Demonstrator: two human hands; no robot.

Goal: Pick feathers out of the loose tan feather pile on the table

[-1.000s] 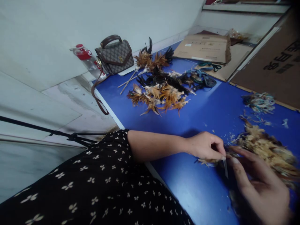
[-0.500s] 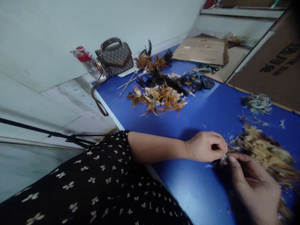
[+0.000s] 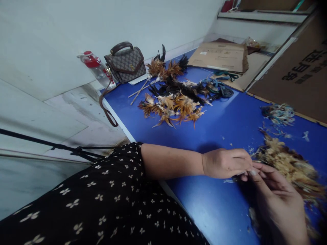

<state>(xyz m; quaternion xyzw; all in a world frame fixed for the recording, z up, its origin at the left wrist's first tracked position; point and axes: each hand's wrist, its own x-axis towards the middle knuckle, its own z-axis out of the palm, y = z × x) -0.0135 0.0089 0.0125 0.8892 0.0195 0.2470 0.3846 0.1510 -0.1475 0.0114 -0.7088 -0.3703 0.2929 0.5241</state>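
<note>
My left hand (image 3: 226,163) rests on the blue table (image 3: 224,112) with its fingers pinched together at the tips. My right hand (image 3: 278,200) comes in from the lower right, fingers curled, its fingertips meeting those of the left hand. Whatever they pinch between them is hidden by the fingers. Just right of both hands lies a loose heap of tan and brown feathers (image 3: 288,166), touching my right hand's far side. My arm wears a black sleeve with small white flowers (image 3: 114,200).
Farther back lie bundled orange, brown and black feathers (image 3: 176,98) with thin sticks, and dark cords (image 3: 219,89). A brown handbag (image 3: 125,63) and a red-capped bottle (image 3: 94,66) stand at the table's far left corner. Cardboard boxes (image 3: 221,56) sit at the back; a tangle of threads (image 3: 278,114) lies right.
A small pale sliver seen between the fingertips earlier is now hidden. My left hand has flattened and closed onto my right fingertips; the right hand slid slightly lower.
</note>
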